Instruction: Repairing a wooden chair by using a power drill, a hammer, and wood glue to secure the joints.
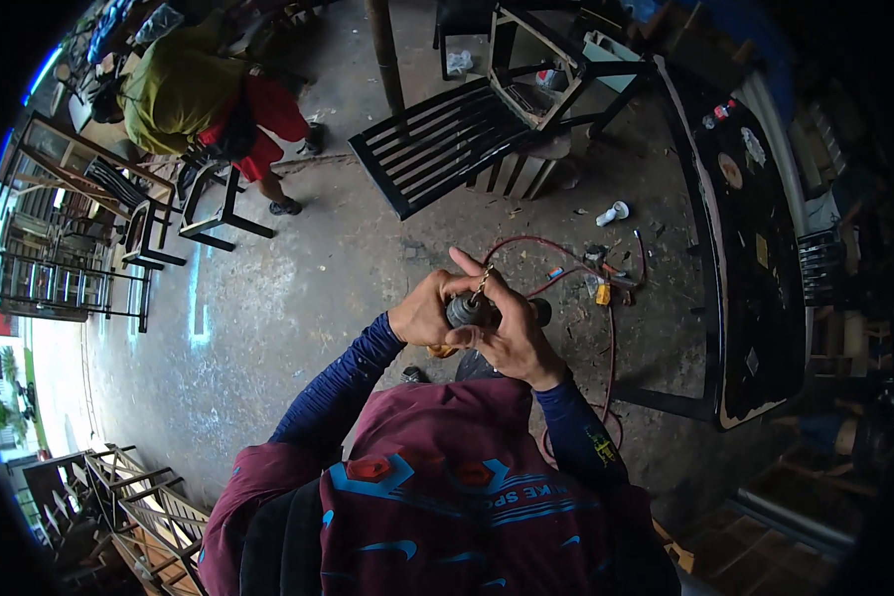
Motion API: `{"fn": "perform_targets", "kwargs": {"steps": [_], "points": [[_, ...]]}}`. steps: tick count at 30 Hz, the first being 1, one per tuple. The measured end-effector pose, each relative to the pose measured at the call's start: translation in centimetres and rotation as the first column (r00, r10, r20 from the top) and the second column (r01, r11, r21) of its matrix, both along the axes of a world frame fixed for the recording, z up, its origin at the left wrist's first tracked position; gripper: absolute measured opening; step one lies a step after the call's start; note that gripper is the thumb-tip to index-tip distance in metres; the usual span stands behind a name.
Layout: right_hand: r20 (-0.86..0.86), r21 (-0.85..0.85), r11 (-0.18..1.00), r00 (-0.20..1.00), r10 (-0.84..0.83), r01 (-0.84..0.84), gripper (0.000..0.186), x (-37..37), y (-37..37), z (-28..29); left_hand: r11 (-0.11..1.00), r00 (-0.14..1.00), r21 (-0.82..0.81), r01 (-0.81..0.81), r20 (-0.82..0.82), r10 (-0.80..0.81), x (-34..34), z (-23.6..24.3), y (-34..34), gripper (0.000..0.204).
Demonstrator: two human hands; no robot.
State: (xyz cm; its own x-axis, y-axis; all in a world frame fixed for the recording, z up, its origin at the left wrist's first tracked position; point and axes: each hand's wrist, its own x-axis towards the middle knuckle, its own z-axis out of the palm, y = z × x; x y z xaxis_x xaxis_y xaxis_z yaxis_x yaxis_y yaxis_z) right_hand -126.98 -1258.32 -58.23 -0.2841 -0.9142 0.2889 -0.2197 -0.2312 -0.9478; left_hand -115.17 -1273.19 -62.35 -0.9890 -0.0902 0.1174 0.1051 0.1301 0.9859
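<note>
Both hands are closed together in front of my chest around a power drill (467, 312) with a dark chuck and a bit of yellow on its body. A thin, twisted, brass-coloured drill bit (485, 278) rises from the chuck between my fingers. My left hand (422, 310) grips the chuck side, its fingers reaching toward the bit. From the other side my right hand (519, 333) wraps the drill, thumb along the chuck and one finger stretched out past the bit. Much of the drill's body is hidden behind my hands.
A red hose (612, 368) curls over the concrete floor at right, near a white bulb-shaped item (613, 213). Dark slatted chair frames (447, 139) stand ahead. A long black panel (750, 248) lies at right. Another person (184, 94) bends over chairs at far left.
</note>
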Motion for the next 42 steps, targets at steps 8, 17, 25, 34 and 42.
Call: {"fn": "perform_targets", "kwargs": {"steps": [8,17,25,34,42], "points": [[-0.068,0.104,0.988,0.992,-0.105,0.112,0.053,-12.0,-9.1,-6.9,0.992,0.989,0.047,-0.119,0.091,0.114,-11.6,-5.9,-7.5,0.051],[-0.051,0.276,0.959,0.996,0.075,-0.058,0.097,-23.4,-15.1,-18.1,0.949,0.949,-0.035,-0.314,-0.013,0.314,-22.0,-20.6,-12.5,0.033],[0.016,0.310,0.880,0.924,-0.383,0.360,0.063,-25.5,-13.2,-38.5,0.821,0.897,-0.379,-0.428,-0.291,0.333,-29.9,-37.9,-12.9,0.039],[-0.352,0.125,0.826,0.803,-0.481,0.549,0.039,-34.4,-10.9,-54.8,0.795,0.857,-0.328,-0.510,-0.269,0.439,-39.5,-54.6,-9.3,0.032],[-0.404,0.047,0.799,0.743,-0.534,0.600,0.029,-35.6,-5.9,-56.0,0.850,0.878,0.333,-0.408,0.400,0.264,-40.7,-68.6,-15.6,0.057]]}}
